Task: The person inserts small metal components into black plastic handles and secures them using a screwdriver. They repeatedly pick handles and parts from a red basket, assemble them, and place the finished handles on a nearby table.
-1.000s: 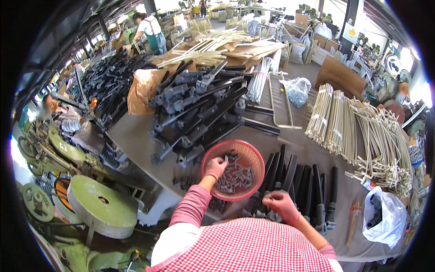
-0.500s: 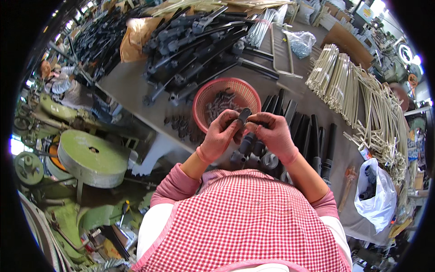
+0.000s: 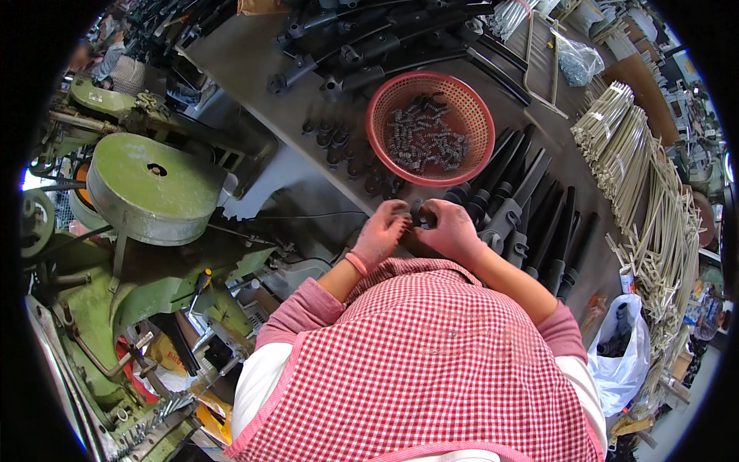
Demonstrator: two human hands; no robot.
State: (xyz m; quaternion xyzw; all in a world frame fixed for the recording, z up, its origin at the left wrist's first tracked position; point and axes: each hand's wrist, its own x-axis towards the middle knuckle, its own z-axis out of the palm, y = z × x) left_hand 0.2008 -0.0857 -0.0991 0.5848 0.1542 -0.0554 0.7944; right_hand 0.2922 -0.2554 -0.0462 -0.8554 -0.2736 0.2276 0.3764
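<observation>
Close in front of my apron, both hands in thin pink gloves meet around a small dark piece (image 3: 416, 210), its kind too covered to make out. My left hand (image 3: 377, 240) pinches it from one side, fingers curled. From the other side my right hand (image 3: 453, 229) grips it with thumb and forefinger. Just beyond them stands a red plastic basket (image 3: 483, 127) containing many small metal springs (image 3: 419, 146). Small black parts (image 3: 336, 140) lie along the table's left edge. Black tubes with grey fittings (image 3: 504, 222) lie to the right of my hands.
Long black tubes with joints (image 3: 369, 50) are piled at the back. Bundled pale rods (image 3: 616, 146) line the right side. A white plastic bag (image 3: 622, 362) with dark parts sits at the near right. A green machine with a round drum (image 3: 158, 185) stands at the left.
The view has shifted, so the basket and table appear higher. Both hands have drawn closer to my apron, away from the basket, still holding the small dark piece.
</observation>
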